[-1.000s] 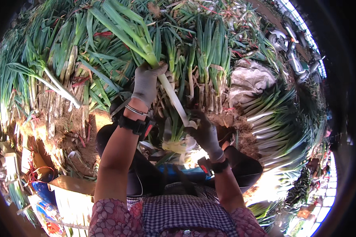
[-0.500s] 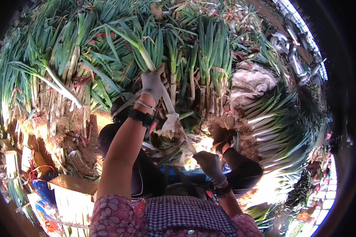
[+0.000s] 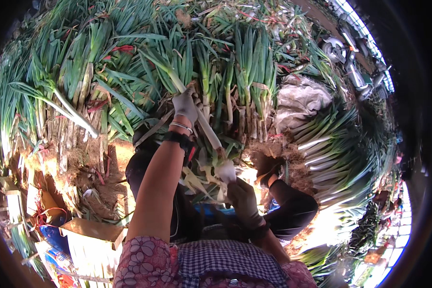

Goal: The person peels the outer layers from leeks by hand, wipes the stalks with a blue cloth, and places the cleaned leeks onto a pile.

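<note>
My left hand [image 3: 185, 104], in a pale grey glove, is closed around the stalk of a long green onion [image 3: 209, 130]. Its green leaves point up and away, and its root end slants down toward my right hand [image 3: 244, 199]. That hand, gloved in darker grey, has its fingers closed on a whitish, blurred strip of outer skin [image 3: 226, 171] just below the root end. Whether the strip still joins the stalk I cannot tell. Pale peelings [image 3: 195, 183] lie below, between my legs.
Bundled green onions [image 3: 254, 67] stand across the far side. At the right, a fanned row of cleaned onions [image 3: 324, 153] lies beside a crumpled pale sack [image 3: 300, 102]. Two loose stalks [image 3: 72, 114] rest on the left pile. A cardboard box [image 3: 93, 230] stands at lower left.
My right hand has moved up and slightly left, closer to the root end. The skin strip that stretched down from the stalk is now bunched near my fingers. My left hand keeps its hold.
</note>
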